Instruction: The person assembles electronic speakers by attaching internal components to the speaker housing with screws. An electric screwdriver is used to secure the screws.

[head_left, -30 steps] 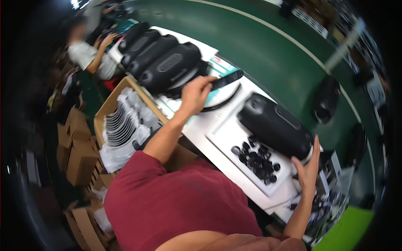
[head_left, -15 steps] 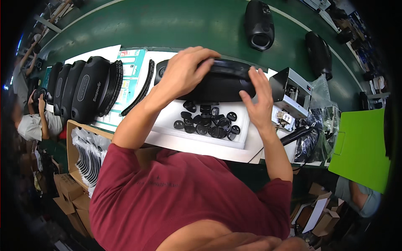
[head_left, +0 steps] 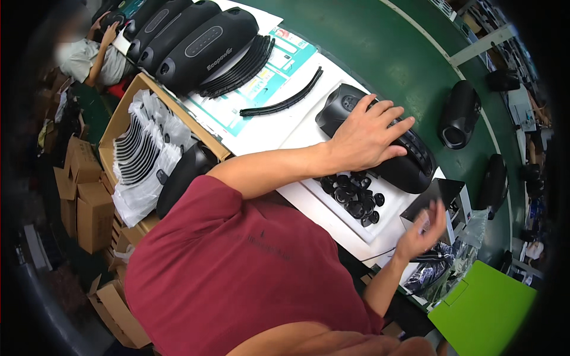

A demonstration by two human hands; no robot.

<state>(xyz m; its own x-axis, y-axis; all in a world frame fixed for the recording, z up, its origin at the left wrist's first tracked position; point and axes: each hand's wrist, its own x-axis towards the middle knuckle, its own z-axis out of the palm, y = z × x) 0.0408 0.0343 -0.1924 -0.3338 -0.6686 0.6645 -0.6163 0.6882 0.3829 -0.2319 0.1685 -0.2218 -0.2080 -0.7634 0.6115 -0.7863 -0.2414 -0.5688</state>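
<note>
A black cylindrical portable speaker (head_left: 332,114) lies on the white worktable, with a long ribbed strip along its upper side. My left hand (head_left: 369,137) rests on top of it, fingers spread over the body beside the strip. Apart from the speaker, my right hand (head_left: 423,232) is raised beside a small black and silver machine (head_left: 436,202). Its fingers are slightly blurred but apart, and nothing shows in them. Close in front of the speaker, several small round black caps (head_left: 356,199) sit in a white tray (head_left: 373,235).
Several finished-looking speakers (head_left: 208,47) stand at the left beside stacked curved black strips (head_left: 243,70). One loose curved strip (head_left: 285,98) lies on the table. A carton (head_left: 107,139) holds wrapped parts. Farther right are more speakers (head_left: 460,113), plastic bags (head_left: 454,267) and a green panel (head_left: 481,308). Another person sits at far left.
My view has turned, so the table now runs diagonally. My right hand has come off the speaker and moved toward the machine. My left hand now lies flatter across the speaker.
</note>
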